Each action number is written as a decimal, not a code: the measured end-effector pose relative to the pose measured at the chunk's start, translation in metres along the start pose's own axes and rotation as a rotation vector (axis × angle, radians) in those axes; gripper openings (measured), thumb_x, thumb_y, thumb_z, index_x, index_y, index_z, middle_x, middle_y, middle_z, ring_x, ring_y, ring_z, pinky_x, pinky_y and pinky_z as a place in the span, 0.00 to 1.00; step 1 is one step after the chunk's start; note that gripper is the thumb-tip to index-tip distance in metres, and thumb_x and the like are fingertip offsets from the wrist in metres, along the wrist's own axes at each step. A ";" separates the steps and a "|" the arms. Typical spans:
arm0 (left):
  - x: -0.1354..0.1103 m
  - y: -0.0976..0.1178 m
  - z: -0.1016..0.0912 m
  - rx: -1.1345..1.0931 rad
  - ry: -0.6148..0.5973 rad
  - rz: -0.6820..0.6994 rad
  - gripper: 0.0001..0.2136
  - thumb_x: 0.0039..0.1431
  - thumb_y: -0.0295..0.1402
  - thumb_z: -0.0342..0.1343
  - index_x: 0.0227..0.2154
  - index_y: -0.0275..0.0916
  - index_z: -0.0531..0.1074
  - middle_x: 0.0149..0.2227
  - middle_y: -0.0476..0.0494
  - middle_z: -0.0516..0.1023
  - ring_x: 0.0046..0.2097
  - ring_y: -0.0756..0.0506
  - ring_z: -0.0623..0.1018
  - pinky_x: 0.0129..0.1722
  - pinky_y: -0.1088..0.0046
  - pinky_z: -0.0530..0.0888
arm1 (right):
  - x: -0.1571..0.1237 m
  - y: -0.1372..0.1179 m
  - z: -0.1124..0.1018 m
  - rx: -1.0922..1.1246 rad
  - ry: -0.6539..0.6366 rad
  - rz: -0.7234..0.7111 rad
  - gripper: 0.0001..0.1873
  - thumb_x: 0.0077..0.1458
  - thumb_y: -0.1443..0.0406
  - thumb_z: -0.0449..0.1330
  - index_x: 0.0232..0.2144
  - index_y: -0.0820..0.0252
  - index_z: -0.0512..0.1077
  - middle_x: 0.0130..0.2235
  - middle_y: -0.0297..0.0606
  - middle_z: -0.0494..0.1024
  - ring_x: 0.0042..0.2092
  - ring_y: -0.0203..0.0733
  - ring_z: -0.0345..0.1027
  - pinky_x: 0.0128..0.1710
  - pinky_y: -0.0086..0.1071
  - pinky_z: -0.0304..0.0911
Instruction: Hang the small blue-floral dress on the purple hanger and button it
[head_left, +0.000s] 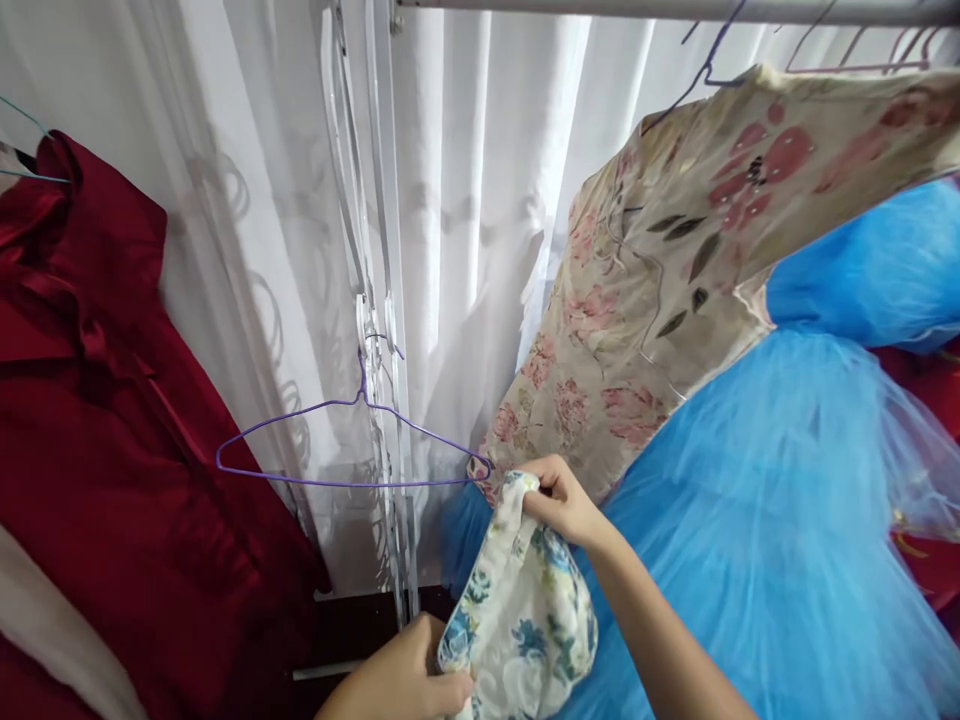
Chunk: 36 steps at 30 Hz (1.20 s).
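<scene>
Low in the middle of the view, a white garment with a blue and yellow floral print [529, 620] is stretched between my two hands. At the bottom, my left hand [409, 672] is closed on its lower left edge, the thumb lying over the cloth. Higher and to the right, my right hand [562, 505] pinches its upper edge. Just above and left of the garment, a purple wire hanger [352, 484] hangs bare from the white metal stand, its right end close to my right hand. The lower part of the garment runs out of view.
A dark red dress [112, 400] hangs at the left. On the right hang a beige dress with pink flowers [645, 290] and a blue tulle dress [757, 520]. A metal rail [600, 8] crosses the top, before a white curtain [465, 150]. The white stand [397, 420] rises in the centre.
</scene>
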<state>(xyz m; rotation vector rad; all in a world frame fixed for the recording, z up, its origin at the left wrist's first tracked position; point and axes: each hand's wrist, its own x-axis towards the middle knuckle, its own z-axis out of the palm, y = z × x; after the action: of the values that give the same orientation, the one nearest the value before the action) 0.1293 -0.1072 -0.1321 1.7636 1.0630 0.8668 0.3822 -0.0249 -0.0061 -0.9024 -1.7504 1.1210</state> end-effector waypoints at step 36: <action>0.011 0.004 -0.339 0.656 0.453 0.310 0.05 0.62 0.34 0.52 0.35 0.41 0.71 0.51 0.41 0.75 0.54 0.40 0.72 0.57 0.58 0.65 | 0.118 -0.015 0.051 0.353 -0.272 0.255 0.13 0.46 0.59 0.71 0.28 0.61 0.75 0.27 0.33 0.75 0.28 0.36 0.67 0.28 0.27 0.61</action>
<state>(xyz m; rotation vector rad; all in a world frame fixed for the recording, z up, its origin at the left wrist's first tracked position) -0.1597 0.0119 -0.0008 2.3871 1.5134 1.2443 0.2886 0.0583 0.0275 -0.7946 -1.6018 1.7257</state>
